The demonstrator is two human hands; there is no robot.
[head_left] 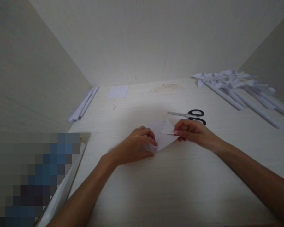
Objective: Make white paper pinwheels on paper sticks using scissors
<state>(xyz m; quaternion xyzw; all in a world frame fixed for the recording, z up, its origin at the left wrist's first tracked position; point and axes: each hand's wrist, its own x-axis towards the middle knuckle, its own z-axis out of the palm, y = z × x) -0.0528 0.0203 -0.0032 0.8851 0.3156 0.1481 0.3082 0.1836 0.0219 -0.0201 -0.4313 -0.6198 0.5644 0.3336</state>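
Observation:
A white sheet of paper [167,138] with slits running in towards its middle is between my two hands, just above or on the table. My left hand [138,143] curls over the paper's left side, its fingers on the sheet and the thumb by the lower edge. At the right corner, beside a slit, my right hand [191,132] pinches the paper between thumb and fingers. Just behind my right hand lies a pair of scissors [186,114] with black handles, the blades pointing left. Part of the sheet is hidden under my left fingers.
Several paper pinwheels on rolled paper sticks [236,83] are heaped at the back right. Rolled paper tubes [85,102] lie along the left wall. A square of paper [118,91] lies at the back of the table [137,195]. Panels enclose the back and sides.

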